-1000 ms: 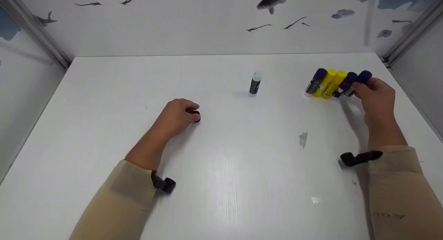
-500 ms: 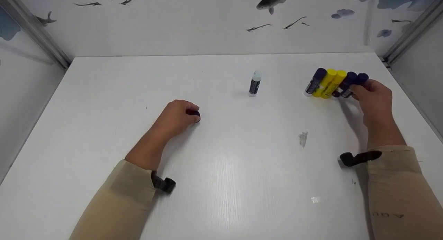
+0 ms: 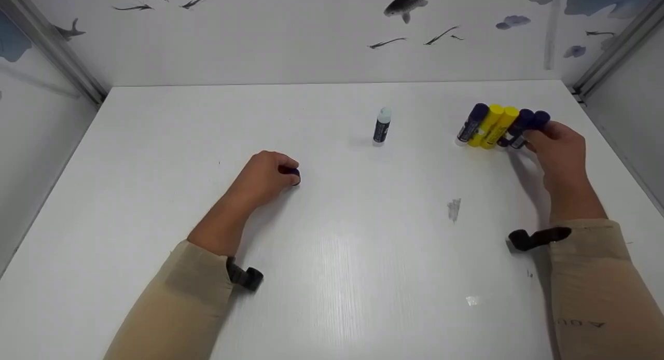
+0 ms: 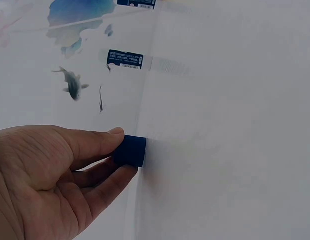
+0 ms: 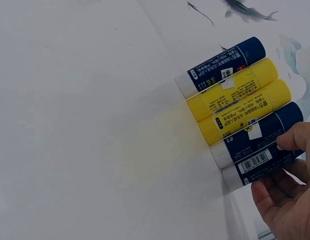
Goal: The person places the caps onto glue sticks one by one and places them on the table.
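My left hand [image 3: 267,176] pinches a dark blue glue stick cap [image 4: 130,151] between thumb and fingers, down at the tabletop. Away to its right, a glue stick [image 3: 381,129] without a cap stands upright, its top pale and its label dark. At the back right, capped glue sticks stand side by side in a row: a blue one [image 5: 220,67], two yellow ones [image 5: 245,112], then two more blue ones. The last blue glue stick [image 5: 257,166] is held by my right hand [image 3: 560,150] near its cap, against its neighbour. My right fingertips are partly hidden behind it.
The white table [image 3: 332,235] meets a back wall [image 3: 290,43] printed with fish, with side walls at left and right. A grey smudge [image 3: 454,210] and a small shiny patch [image 3: 473,300] mark the tabletop.
My right hand has shifted slightly left, bringing the last blue glue stick up against the row. The left hand stays in place, with the cap tilted slightly differently.
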Available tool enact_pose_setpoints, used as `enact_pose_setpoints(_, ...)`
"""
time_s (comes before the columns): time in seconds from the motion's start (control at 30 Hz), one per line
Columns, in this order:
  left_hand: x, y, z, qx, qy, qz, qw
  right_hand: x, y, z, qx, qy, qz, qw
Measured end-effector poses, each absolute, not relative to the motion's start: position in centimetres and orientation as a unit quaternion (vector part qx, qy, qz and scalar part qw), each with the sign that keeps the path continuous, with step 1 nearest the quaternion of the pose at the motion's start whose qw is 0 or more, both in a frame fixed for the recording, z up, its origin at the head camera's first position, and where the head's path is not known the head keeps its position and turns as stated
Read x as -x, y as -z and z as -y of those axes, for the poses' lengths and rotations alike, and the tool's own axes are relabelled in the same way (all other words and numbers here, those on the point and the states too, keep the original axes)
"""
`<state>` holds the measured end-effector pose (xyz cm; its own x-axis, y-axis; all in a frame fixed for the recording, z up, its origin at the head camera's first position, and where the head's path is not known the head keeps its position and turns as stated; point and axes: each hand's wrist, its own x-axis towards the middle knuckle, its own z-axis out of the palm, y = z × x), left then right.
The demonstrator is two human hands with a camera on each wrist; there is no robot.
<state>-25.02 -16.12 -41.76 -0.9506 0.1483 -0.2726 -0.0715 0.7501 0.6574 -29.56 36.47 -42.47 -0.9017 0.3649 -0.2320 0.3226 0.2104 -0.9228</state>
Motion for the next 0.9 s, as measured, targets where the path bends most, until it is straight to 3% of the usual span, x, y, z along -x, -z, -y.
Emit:
enact_pose_setpoints(0.67,24.9,41.64,15.99,-0.022,-0.353,-0.923,0.153,29.7,42.12,-36.49,0.232,-0.561,0.795,0.001)
enact_pose_setpoints(0.9,24.82,41.58,15.9,-0.02,-0.355,-0.923,0.145,29.61,41.84,-36.58,0.232,-0.573,0.786,0.017)
